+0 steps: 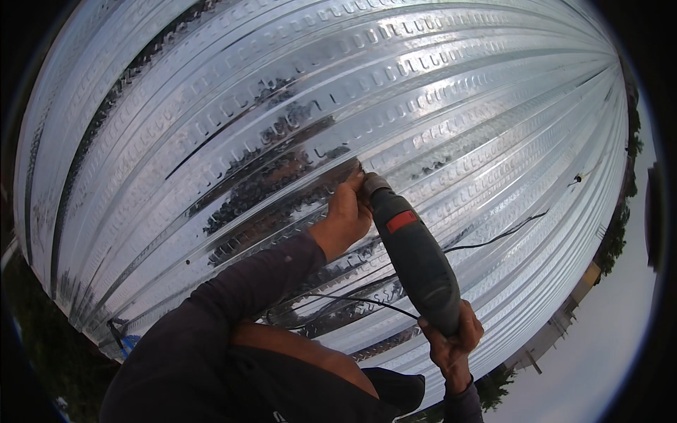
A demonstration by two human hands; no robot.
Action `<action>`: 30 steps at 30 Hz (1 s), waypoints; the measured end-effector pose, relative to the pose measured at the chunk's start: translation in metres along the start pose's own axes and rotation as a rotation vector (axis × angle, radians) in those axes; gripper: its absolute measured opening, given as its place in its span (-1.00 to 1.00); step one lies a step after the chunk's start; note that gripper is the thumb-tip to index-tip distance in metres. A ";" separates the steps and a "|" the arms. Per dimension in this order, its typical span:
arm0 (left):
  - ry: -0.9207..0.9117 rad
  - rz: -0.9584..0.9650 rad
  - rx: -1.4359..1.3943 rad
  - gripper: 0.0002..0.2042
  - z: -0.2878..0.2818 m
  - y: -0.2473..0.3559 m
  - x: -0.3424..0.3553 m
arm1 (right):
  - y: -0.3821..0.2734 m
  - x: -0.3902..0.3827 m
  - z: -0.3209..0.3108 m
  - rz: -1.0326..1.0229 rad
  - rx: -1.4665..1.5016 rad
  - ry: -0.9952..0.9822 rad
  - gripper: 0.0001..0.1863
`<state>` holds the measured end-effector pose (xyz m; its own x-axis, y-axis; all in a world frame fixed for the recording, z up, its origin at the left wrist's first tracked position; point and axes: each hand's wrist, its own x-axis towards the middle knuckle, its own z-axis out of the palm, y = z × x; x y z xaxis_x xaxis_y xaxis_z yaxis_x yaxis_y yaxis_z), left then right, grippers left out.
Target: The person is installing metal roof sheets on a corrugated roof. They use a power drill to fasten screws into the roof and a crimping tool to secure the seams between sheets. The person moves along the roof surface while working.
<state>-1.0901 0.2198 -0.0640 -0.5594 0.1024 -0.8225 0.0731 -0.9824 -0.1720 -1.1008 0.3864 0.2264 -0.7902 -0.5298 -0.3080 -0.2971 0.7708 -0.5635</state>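
Note:
A dark grey power drill (419,257) with a red band slants across the middle of a shiny ribbed metal sheet surface (423,77). My right hand (455,338) is wrapped round its rear end. At the other end, my left hand (345,220) is closed beside the chuck (376,185), its fingertips at the drill's tip and close to a rib. What those fingertips pinch, if anything, is too small and hidden to make out. A black cord (381,304) runs leftward over the metal from near the drill's rear.
Another dark cord (497,238) lies across the ribs to the right of the drill. Farther right sits a small dark object (577,179). Something blue (129,343) shows at the lower left edge of the metal. Trees (617,233) and sky border the right side.

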 end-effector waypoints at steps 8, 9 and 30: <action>0.127 0.301 0.499 -0.75 0.024 0.013 -0.058 | -0.015 0.037 -0.021 0.131 -0.018 -0.206 -0.52; 0.146 0.456 0.735 -0.73 0.017 0.013 -0.075 | -0.016 0.044 -0.026 0.153 -0.009 -0.252 -0.54; -0.827 1.308 1.367 -0.69 0.139 0.011 -0.132 | -0.017 0.110 -0.061 0.139 -0.161 -0.630 -0.52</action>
<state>-1.1304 0.1743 0.1177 -0.8856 -0.2983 0.3559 0.3407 0.1034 0.9345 -1.2156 0.3365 0.2491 -0.3773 -0.4897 -0.7860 -0.3299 0.8642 -0.3800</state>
